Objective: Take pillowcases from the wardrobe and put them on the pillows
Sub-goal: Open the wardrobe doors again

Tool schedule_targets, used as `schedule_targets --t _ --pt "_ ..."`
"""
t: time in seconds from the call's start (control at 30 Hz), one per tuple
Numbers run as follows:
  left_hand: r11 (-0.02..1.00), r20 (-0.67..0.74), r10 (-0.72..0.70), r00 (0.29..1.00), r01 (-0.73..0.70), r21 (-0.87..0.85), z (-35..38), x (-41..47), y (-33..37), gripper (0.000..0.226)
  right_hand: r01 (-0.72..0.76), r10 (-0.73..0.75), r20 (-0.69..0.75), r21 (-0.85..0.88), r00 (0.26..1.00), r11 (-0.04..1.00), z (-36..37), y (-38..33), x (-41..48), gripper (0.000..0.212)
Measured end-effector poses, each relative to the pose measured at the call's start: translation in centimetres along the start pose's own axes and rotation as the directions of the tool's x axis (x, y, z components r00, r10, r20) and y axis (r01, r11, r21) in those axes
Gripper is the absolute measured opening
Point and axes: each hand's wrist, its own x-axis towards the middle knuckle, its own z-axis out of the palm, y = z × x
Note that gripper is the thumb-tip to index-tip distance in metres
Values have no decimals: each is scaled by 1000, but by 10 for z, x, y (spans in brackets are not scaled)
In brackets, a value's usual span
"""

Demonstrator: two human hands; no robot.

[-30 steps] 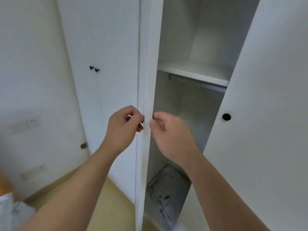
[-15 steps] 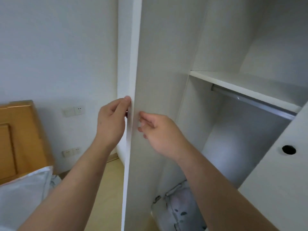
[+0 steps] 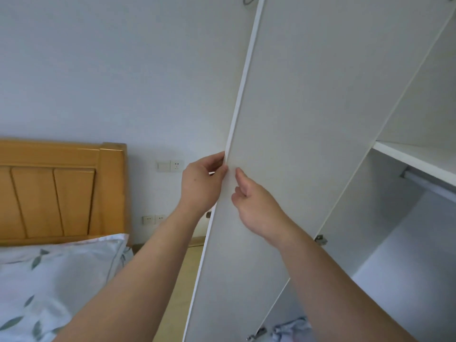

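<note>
At the wardrobe door, left hand grips its edge; right hand presses loosely curled.

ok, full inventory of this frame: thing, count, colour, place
wardrobe door: 1, white, centre, swung open
wardrobe shelf: 1, white, right, inside
hanging rail: 1, metal, under the shelf
hinges: 2, metal, on the door's inner side
fabric: 1 bundle, pale blue-grey, wardrobe bottom
headboard: 1, orange wood, left
pillow: 1, pale with leaf print, lower left
wall sockets: 2 groups, white, wall
left hand: 1, gripping the door's edge
right hand: 1, fingers on the door's inner face
</note>
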Motion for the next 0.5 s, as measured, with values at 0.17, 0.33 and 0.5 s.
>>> schedule_targets --t 0.17,0.33,0.5 --pt "1000 -223 18 975 -17 5 12 -1 0 22 30 -30 -12 42 999 999 0 9 7 63" --pt "930 -236 362 902 -330 165 45 -30 22 11 3 11 -210 63 978 998 -27 33 -22 59" --pt "939 72 342 937 -338 -65 107 -47 45 10 -116 147 -489 93 860 989 -82 57 -67 53"
